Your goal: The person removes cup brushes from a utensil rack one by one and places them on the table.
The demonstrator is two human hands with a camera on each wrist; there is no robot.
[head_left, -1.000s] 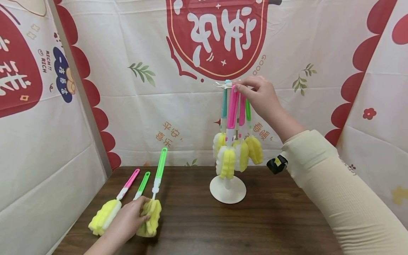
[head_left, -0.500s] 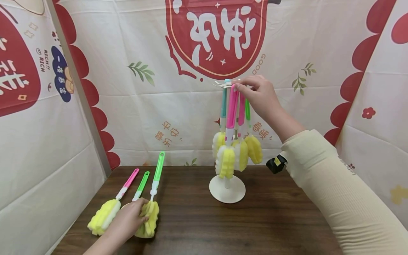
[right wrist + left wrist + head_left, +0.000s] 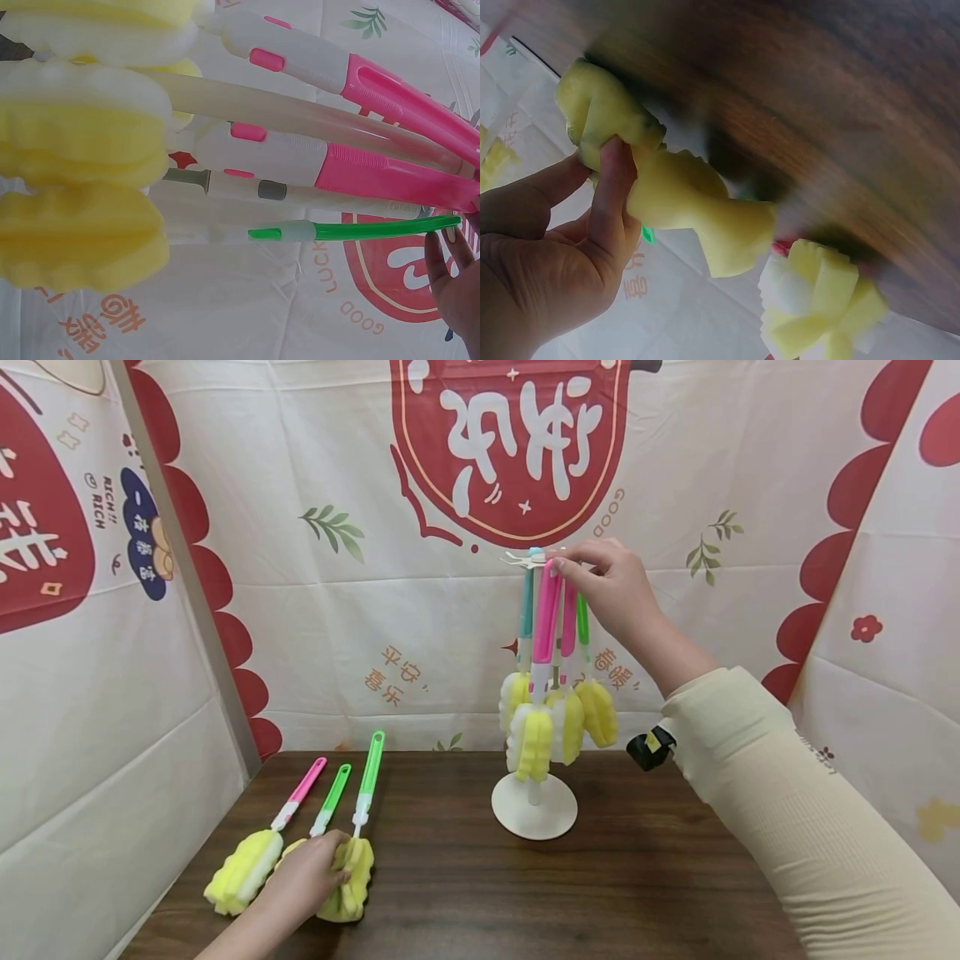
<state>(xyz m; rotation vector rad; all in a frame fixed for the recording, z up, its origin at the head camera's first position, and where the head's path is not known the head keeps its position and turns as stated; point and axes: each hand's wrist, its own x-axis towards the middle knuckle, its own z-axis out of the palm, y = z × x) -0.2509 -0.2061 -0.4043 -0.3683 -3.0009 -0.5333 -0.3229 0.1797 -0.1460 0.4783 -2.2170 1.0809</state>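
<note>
In the head view my left hand pinches the yellow sponge head of a green-handled sponge brush at the table's left; the left wrist view shows fingers on the sponge. Beside it lie a second green-handled brush, its head partly hidden by the hand, and a pink-handled brush. My right hand pinches the top end of a pink-handled brush at the arms of a white stand. Several brushes hang there with their sponge heads down, including another pink and a green one.
The stand's round base rests on the dark wooden table, right of the lying brushes. Printed cloth encloses the back and both sides. A small black object with a yellow patch shows by the right sleeve.
The green-handled brush in my left hand has come down and slightly left, nearer the other lying brushes. My right hand stays at the top of the stand.
</note>
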